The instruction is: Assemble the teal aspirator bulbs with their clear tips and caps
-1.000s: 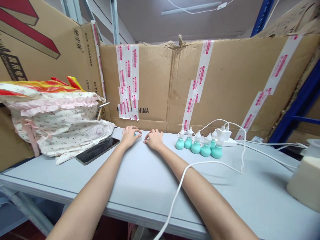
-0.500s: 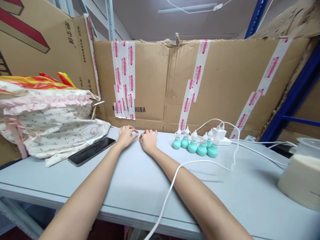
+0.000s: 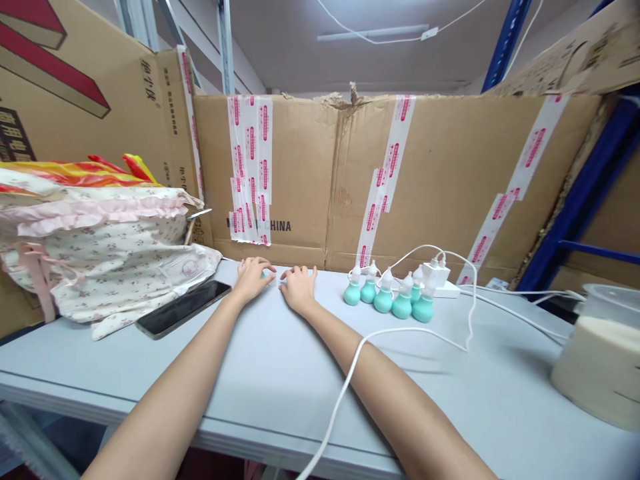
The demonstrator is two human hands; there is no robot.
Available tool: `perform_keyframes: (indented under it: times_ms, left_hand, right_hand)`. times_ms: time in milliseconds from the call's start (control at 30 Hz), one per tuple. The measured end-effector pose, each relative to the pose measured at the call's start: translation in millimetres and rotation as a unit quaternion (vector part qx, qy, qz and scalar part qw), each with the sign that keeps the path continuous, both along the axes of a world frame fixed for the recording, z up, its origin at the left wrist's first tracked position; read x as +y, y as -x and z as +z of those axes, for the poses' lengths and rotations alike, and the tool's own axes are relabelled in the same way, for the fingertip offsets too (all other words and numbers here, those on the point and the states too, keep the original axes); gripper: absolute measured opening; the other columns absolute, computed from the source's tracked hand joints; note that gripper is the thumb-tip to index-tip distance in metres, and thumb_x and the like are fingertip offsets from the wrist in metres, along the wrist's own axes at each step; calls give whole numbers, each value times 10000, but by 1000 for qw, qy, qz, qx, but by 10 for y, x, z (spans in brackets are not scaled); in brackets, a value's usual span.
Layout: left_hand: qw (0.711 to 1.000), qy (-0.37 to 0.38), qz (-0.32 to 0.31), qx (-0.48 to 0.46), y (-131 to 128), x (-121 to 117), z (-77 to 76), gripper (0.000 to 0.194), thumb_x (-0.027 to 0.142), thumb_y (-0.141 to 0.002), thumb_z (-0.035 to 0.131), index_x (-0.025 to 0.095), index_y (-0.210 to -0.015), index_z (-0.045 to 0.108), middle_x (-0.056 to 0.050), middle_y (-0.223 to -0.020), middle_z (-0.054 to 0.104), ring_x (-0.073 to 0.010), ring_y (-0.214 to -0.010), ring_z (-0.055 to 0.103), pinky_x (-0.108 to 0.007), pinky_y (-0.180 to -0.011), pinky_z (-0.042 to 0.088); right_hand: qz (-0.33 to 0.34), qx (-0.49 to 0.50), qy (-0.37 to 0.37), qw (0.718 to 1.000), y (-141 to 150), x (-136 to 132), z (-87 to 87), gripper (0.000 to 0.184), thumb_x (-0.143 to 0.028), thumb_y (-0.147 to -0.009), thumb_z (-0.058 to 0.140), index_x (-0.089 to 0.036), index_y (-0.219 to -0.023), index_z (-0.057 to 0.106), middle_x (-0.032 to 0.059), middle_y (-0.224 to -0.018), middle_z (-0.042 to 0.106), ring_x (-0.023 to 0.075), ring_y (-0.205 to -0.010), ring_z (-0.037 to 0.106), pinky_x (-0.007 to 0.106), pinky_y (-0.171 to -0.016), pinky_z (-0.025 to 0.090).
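Position of both hands stayed nearly constant over the last second; the camera view shifted slightly, and the fingers of the right hand (image 3: 299,288) lay flatter than earlier. The handling of the small turquoise piece (image 3: 264,274) therefore appeared to stand at the same point. This piece was located at the left hand (image 3: 253,280), near the rear edge of the counter (image 3: 270,373), mostly concealed by bent fingers. Left grip: curved about the piece; firm closure could not be confirmed. Right grip: fingers fanned and bent downward beside the left fingertips, no item visible; contents beneath the palm could not be determined.

Materials: the counter was smooth, pale grey and matt. Six bottles (image 3: 383,300) stood clustered to the right, each with a rounded turquoise bulb and a translucent tapered tip. A glossy black phone (image 3: 183,309) lay beside a floral cloth bag (image 3: 125,267) with a ruffled pink trim. Behind, a corrugated cardboard panel (image 3: 300,180) showed a torn upper edge and strips of printed tape (image 3: 250,167)
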State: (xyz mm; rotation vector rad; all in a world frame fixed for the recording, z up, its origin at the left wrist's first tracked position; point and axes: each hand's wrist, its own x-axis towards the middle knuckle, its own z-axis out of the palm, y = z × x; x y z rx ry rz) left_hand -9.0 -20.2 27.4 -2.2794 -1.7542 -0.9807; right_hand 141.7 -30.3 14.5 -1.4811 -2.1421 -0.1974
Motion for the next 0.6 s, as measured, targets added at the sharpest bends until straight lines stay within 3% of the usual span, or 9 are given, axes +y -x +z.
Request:
perform_keyframes:
  times_ms: [200, 300, 400, 500, 600]
  left_hand:
    - [999, 19, 14, -24, 60, 36, 6, 204, 380, -751, 562, 286, -898, 667, -30, -1146, 541, -272, -1119, 382, -472, -964, 233]
    - [1000, 15, 2, -18, 66, 31, 2, 239, 410, -744, 564, 289, -927, 659, -32, -1141, 539, -270, -1111, 388, -458, -962, 247]
    - [1000, 14, -7, -3, 52, 20, -11, 242, 419, -739, 567, 281, -914, 660, -38, -1116, 545, -269, -1098, 399, -459, -971, 241]
    - [1000, 12, -7, 5, 34, 14, -18, 237, 395, -733, 578, 269, -918, 655, -44, -1115, 539, -269, -1095, 401, -471, -985, 225]
    - [1000, -15, -10, 2, 22, 11, -12, 298, 408, -739, 574, 268, -998, 624, -51, -1145, 518, -264, -1113, 388, -474, -995, 218]
  right_hand:
    - [12, 110, 22, 994, -94, 18, 141, 255, -400, -786, 555, -286, -1013, 586, 34, -1122, 539, 228, -1128, 383, 546, -1005, 63]
    - [37, 188, 5, 981, -158, -27, 350, 265, -402, -785, 556, -325, -1038, 572, -3, -1153, 529, 203, -1130, 387, 470, -992, 174]
    - [47, 222, -59, 972, -279, -145, 660, 224, -330, -803, 541, -325, -1025, 575, -18, -1154, 529, 180, -1111, 400, 382, -938, 259]
    - [16, 172, -104, 979, -518, -312, 961, 177, -281, -829, 500, -297, -972, 604, 4, -1121, 541, 193, -1081, 414, 360, -877, 293]
    - [-10, 39, -93, 995, -846, -459, 1092, 158, -316, -821, 525, -254, -917, 634, 42, -1034, 572, 212, -1005, 457, 345, -815, 322]
